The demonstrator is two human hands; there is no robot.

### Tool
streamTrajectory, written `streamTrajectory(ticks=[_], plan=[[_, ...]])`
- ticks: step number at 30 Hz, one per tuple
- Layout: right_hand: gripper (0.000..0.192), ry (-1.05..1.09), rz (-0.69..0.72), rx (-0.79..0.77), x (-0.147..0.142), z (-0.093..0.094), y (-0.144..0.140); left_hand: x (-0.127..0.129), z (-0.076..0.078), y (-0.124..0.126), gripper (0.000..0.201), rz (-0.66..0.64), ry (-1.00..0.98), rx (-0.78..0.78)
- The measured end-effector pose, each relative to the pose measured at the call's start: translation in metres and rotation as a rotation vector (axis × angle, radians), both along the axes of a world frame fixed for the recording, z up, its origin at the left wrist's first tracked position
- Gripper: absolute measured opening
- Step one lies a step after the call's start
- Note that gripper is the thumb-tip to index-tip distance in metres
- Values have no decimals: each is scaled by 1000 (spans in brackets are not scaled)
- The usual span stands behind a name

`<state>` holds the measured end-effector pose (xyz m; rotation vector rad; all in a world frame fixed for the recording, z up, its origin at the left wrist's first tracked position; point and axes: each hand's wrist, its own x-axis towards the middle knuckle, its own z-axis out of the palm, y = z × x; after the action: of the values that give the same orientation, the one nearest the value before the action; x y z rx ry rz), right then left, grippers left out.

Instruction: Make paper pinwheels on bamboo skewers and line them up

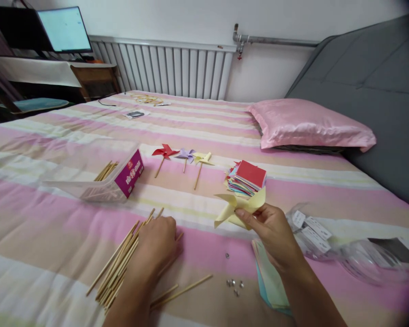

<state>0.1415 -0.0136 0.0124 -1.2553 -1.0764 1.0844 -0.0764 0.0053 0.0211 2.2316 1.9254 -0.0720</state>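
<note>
Now: yellow paper pinwheel in one hand, wooden sticks under the other

From where I stand, the right hand [271,227] pinches a folded yellow pinwheel [240,206] between thumb and fingertips, its soft curled vanes lifted just above the bed [54,236]. The left hand [157,243] lies palm down, fingers curled together over a loose bundle of thin wooden sticks [117,265] fanned across the quilt; whether it grips one I cannot tell. Two more sticks [180,290] lie apart to its right, near a few small shiny metal pins [234,284]. Flat pastel paper sheets [271,284] rest under the right wrist. Just behind the yellow pinwheel sits a thick stack of coloured paper squares [247,178], red on top. Farther back, three finished pinwheels [184,156], red, lilac and yellow, lie in a row on their sticks. A clear plastic box [98,179] with a purple label holds more sticks. Crinkled clear bags [327,240] lie at right, and a glossy pink pillow [306,125] lies beyond.
</note>
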Motion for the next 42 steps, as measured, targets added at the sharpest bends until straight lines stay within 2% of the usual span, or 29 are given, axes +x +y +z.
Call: streamTrajectory(ticks=[4,7,9,12,15,17,19,21,24,27,32,35,38,42], plan=[[27,-12,-16,-5,-3,3,0,-1,-1,0,16,-67,19,-6],[28,-21,-23,0,-3,5,0,1,8,-2,19,-81,-16,-8],[28,-19,-29,7,-2,7,0,0,19,-6,18,-61,-125,5],[28,-18,-34,19,0,9,-1,-1,33,-16,13,-24,-457,154],[30,24,-38,22,1,10,-1,5,40,-25,10,-39,-820,372],[31,60,-50,17,2,10,-1,15,36,-26,8,-13,-919,556],[34,77,-66,16,3,10,0,28,25,-20,7,13,-953,639],[38,77,-81,17,4,9,1,38,9,-10,10,-29,-967,608],[42,80,-100,19,7,8,2,46,-11,3,12,-34,-1000,452],[38,106,-117,26,7,9,2,46,-19,8,14,6,-1034,342],[27,144,-39,84,4,11,1,45,-19,8,15,16,-1101,229],[20,57,40,155,5,12,-1,45,-16,8,16,-30,-1168,191],[13,-108,122,309,8,15,-4,45,-12,6,16,-118,-1192,228],[6,-286,149,608,10,20,-7,40,-7,4,16,-256,-1192,401]])
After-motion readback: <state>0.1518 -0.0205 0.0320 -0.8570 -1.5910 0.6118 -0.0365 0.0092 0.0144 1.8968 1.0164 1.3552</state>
